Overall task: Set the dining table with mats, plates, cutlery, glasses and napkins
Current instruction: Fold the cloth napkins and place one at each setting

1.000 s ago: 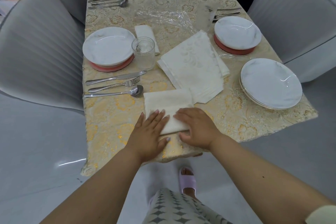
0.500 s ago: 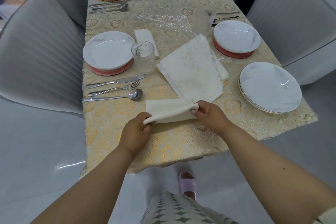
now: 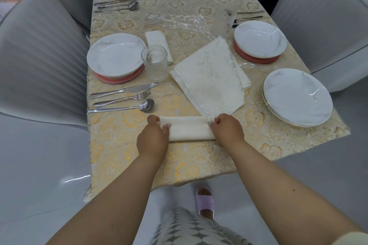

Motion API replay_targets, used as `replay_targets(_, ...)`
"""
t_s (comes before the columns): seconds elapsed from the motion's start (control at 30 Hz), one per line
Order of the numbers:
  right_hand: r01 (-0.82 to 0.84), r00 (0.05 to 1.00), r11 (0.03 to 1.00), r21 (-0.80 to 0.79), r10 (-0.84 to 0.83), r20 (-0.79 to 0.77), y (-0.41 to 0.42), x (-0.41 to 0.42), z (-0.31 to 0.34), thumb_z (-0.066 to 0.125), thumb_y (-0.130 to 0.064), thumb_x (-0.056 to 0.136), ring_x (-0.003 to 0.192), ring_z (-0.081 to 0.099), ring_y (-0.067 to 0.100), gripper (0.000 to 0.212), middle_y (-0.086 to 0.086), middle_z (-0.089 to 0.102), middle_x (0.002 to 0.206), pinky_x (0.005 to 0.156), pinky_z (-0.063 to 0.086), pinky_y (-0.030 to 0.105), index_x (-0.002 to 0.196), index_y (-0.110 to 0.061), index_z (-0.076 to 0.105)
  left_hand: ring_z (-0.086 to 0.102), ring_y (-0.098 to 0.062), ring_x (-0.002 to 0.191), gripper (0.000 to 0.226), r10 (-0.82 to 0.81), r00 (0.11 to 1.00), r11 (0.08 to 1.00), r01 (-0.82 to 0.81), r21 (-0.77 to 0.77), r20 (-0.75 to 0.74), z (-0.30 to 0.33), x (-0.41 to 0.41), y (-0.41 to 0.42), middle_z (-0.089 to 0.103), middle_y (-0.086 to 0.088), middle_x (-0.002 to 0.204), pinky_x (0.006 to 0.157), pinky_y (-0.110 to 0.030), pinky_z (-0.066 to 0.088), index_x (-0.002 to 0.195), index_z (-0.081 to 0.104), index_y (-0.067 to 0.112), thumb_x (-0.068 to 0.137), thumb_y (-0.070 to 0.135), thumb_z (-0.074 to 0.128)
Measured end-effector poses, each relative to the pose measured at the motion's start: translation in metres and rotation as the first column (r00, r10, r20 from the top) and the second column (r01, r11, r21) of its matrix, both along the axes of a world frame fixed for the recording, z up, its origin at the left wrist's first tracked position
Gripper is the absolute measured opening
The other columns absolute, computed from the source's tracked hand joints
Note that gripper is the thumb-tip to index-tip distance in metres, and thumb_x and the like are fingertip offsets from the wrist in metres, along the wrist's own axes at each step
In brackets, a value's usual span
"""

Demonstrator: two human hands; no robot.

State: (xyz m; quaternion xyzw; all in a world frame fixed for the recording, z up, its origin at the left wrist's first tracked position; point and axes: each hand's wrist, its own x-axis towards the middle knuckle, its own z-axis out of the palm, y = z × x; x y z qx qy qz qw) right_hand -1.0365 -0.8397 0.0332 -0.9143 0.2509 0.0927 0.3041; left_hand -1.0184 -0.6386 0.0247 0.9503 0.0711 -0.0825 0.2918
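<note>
You are gripping a folded cream napkin (image 3: pixel 190 128) at both ends, just below the middle of the frame: your left hand (image 3: pixel 153 137) is pinching its left end with thumb and fingers curled over the fold, and your right hand (image 3: pixel 226 128) is curling its fingers round the right end. The napkin is lying as a long narrow band across the gold-patterned tablecloth (image 3: pixel 123 141), stretching straight between your two hands and touching the cloth near the table's near edge.

Just above your right hand a stack of unfolded napkins (image 3: pixel 209 79) is sitting at an angle in the centre of the frame, its lower corner almost meeting the band you are holding. To the left of centre, a spoon (image 3: pixel 121 107), a fork (image 3: pixel 122 99) and a knife (image 3: pixel 123 90) are lying side by side, the spoon bowl just above your left hand. Above them a marbled plate (image 3: pixel 116 54) is resting on a red mat (image 3: pixel 121 77), with a ribbed drinking glass (image 3: pixel 155 63) just to its right and a rolled napkin (image 3: pixel 158 44) behind the glass.

At the right of the frame a stack of plates (image 3: pixel 297 95) is sitting near the table corner, and above it another plate (image 3: pixel 259 39) is resting on a red mat (image 3: pixel 256 55). Crumpled clear plastic wrap (image 3: pixel 177 24) is lying in the upper middle
</note>
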Motion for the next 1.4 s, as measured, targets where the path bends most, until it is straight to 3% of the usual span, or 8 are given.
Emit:
replay_targets(0.13,-0.001,1.000,0.999,-0.048,0.001,-0.007,0.005,0.002,-0.001,0.054,-0.028,0.093,0.073,0.050,0.020,0.021,-0.003,0.050,0.073,0.062,0.034,0.028,0.076,-0.016,0.047,0.055,-0.036,0.110,0.044,-0.319,0.910,0.927,0.242,0.286,0.264,-0.007,-0.003,0.000,0.058,-0.015,0.123,0.091,-0.043,0.037,0.131,0.056,0.018,0.088,0.013,0.053)
replay_targets(0.27,0.035,0.997,0.980,-0.197,-0.021,0.072,0.013,-0.003,0.001,0.058,-0.024,0.090,0.085,0.055,0.024,0.014,0.004,0.054,0.095,0.067,0.041,0.032,0.096,-0.014,0.052,0.045,-0.025,0.134,0.049,-0.636,0.766,0.721,0.546,0.427,0.093,-0.019,-0.005,0.000,0.052,-0.005,0.142,0.111,-0.043,0.013,0.136,0.054,0.019,0.096,0.029,0.028)
replay_targets(0.43,-0.394,0.773,0.746,-0.537,0.585,0.245,0.035,-0.007,-0.015,0.037,-0.026,0.087,0.117,0.058,0.026,0.044,0.005,0.063,0.122,0.101,0.028,0.037,0.122,-0.014,0.062,0.030,-0.019,0.143,0.057,-0.649,0.760,0.678,0.598,0.427,-0.034,-0.027,-0.006,0.004,0.037,-0.002,0.153,0.114,-0.047,0.006,0.148,0.029,0.022,0.101,0.047,0.008)
replay_targets(0.63,-0.665,0.728,0.653,-0.361,0.675,-0.120,0.017,-0.016,-0.023,-0.019,-0.058,0.082,0.146,-0.017,0.009,0.079,-0.006,-0.009,0.160,0.117,-0.015,0.040,0.151,-0.021,-0.011,-0.014,-0.005,0.144,0.066,-0.593,0.804,0.730,0.561,0.389,-0.046,-0.027,-0.001,0.009,-0.014,0.013,0.155,0.118,-0.043,-0.011,0.146,-0.013,0.030,0.086,0.056,-0.013)
replay_targets(0.8,-0.677,0.723,0.638,-0.366,0.670,-0.168,0.014,-0.015,-0.015,-0.012,-0.055,0.084,0.146,-0.017,0.011,0.076,-0.003,-0.009,0.161,0.116,-0.015,0.042,0.152,-0.020,-0.012,0.010,-0.020,0.148,0.082,-0.565,0.824,0.755,0.537,0.377,-0.043,-0.016,0.007,0.011,0.013,0.003,0.161,0.118,-0.044,0.001,0.154,0.018,0.019,0.083,0.054,-0.003)
replay_targets(1.0,-0.660,0.732,0.662,-0.356,0.674,-0.103,0.012,0.018,0.011,0.058,-0.055,0.082,0.125,0.033,0.022,0.063,0.001,0.040,0.128,0.106,0.018,0.038,0.134,-0.022,0.043,0.044,-0.027,0.115,0.040,-0.492,0.852,0.786,0.524,0.329,-0.179,0.015,0.038,-0.008,0.051,-0.006,0.120,0.093,-0.036,0.034,0.120,0.054,0.018,0.086,0.037,0.063)
replay_targets(1.27,-0.657,0.739,0.694,0.293,0.670,0.069,-0.015,0.047,0.042,0.064,-0.029,0.090,0.076,0.046,0.012,0.026,0.001,0.051,0.084,0.063,0.033,0.025,0.093,-0.004,0.057,0.053,-0.011,0.066,0.024,-0.321,0.938,0.880,0.246,-0.406,-0.129,0.066,0.059,-0.011,0.060,0.003,0.071,0.055,-0.022,0.039,0.077,0.062,0.013,0.068,0.001,0.080)
replay_targets(1.4,-0.304,0.952,0.665,0.683,0.245,0.184,-0.031,0.050,0.042,0.072,-0.025,0.084,0.062,0.049,0.002,0.019,-0.008,0.052,0.071,0.057,0.037,0.019,0.077,-0.019,0.055,0.069,-0.021,0.081,0.027,-0.020,0.928,0.363,-0.340,-0.868,-0.373,0.071,0.061,-0.034,0.070,-0.011,0.096,0.069,-0.031,0.059,0.106,0.062,0.004,0.080,0.001,0.069)
